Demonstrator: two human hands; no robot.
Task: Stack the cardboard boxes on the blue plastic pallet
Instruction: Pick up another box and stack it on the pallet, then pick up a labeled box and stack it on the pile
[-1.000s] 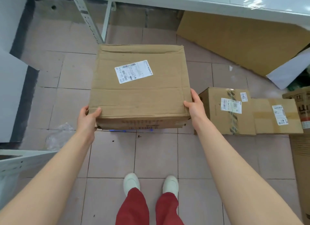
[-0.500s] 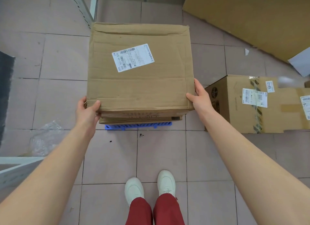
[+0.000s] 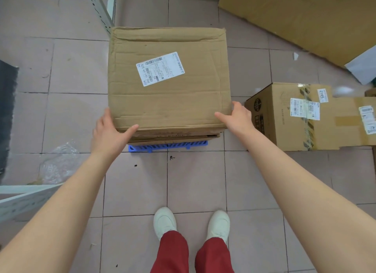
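A large cardboard box [image 3: 168, 101] with a white shipping label lies flat on top of another box, whose front edge [image 3: 175, 137] shows just beneath it. Both rest on the blue plastic pallet [image 3: 168, 146], of which only the front strip shows. My left hand [image 3: 109, 130] clasps the top box's near left corner, thumb over the front edge and fingers along the side. The near right corner is clasped by my right hand [image 3: 237, 116], thumb on top. A second taped cardboard box [image 3: 284, 118] sits on the floor to the right.
A flattened cardboard sheet [image 3: 301, 14] leans at the back right. A metal rack leg [image 3: 97, 8] stands behind the stack, and a shelf rail [image 3: 26, 195] juts in at the left. Crumpled plastic film [image 3: 59, 160] lies on the tiled floor. My feet [image 3: 191, 224] stand just before the pallet.
The box has come down onto the stack on the pallet. My hands have shifted from its lower sides up to its near top corners, and the view has tilted further down.
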